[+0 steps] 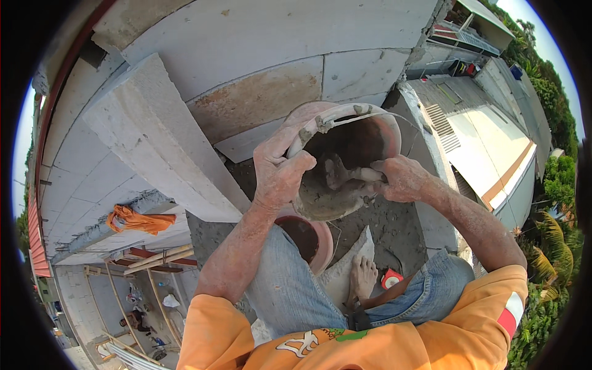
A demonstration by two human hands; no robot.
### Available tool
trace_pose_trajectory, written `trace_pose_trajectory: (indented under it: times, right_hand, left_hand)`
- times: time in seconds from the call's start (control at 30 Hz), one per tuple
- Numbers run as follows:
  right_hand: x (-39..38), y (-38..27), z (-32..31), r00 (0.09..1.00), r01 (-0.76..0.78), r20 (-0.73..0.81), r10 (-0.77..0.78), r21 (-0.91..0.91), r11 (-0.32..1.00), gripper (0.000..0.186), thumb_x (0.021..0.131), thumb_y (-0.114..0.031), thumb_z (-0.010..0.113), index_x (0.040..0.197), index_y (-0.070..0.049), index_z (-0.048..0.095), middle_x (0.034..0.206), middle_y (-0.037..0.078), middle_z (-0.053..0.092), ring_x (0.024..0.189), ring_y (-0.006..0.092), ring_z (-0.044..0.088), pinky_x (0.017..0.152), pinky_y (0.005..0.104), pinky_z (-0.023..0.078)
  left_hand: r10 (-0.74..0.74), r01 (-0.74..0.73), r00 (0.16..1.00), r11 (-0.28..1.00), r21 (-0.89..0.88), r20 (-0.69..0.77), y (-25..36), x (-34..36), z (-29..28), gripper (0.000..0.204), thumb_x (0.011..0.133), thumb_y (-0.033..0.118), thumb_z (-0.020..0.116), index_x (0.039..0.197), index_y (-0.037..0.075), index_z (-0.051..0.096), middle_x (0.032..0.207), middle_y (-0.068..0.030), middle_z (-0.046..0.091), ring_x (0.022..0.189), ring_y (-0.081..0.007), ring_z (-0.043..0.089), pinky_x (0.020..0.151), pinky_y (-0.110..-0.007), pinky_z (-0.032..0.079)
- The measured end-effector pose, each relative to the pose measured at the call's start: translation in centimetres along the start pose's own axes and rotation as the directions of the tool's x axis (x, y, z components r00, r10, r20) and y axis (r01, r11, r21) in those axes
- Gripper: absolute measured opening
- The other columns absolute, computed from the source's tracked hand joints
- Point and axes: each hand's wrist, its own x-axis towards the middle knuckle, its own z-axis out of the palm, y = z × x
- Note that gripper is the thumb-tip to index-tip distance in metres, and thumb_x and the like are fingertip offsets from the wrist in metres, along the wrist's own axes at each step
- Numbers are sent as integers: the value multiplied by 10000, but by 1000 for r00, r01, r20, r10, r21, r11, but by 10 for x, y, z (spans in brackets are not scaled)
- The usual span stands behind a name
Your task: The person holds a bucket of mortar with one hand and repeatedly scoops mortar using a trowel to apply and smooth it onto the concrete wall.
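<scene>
A mortar-smeared bucket [387, 139] is tilted toward me, grey muck coating its inside. My left hand [277, 169] is closed on its left rim. My right hand [401, 176] is closed on the handle of a grey-caked tool [338, 170], probably a trowel, whose head is inside the bucket. A second pinkish bucket [320, 240], holding dark liquid, stands below, partly hidden by my left leg and the upper bucket. A red tape measure [391, 279] lies beside my bare foot.
A block wall [265, 31] rises ahead, with a pale block column [154, 129] at left. An orange cloth [139, 219] hangs over a ledge. A lower level with timber poles and another person [135, 320] is at lower left; roofs [475, 142] and trees lie to the right.
</scene>
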Motion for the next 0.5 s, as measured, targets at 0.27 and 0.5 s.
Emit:
trace_pose_trajectory:
  times: [0.27,0.5]
  right_hand:
    - [-2,-1,21,996,-66,93,-4,734,676,388,924,-318,700,1093,32,689,726,138,651,632,196,635,587,353,525]
    - [-46,24,22,995,96,-88,-51,976,197,439,957,-337,685,1194,32,653,757,25,593,594,77,549,507,257,465]
  left_hand:
    - [-130,120,985,989,-86,-116,2,3,5,592,665,7,547,1242,-92,635,1163,-109,677,1029,-183,628,983,-292,454]
    - [-273,173,923,924,-340,-272,-20,13,-13,582,665,-57,509,1234,-102,624,1133,-123,681,998,-206,659,953,-311,501]
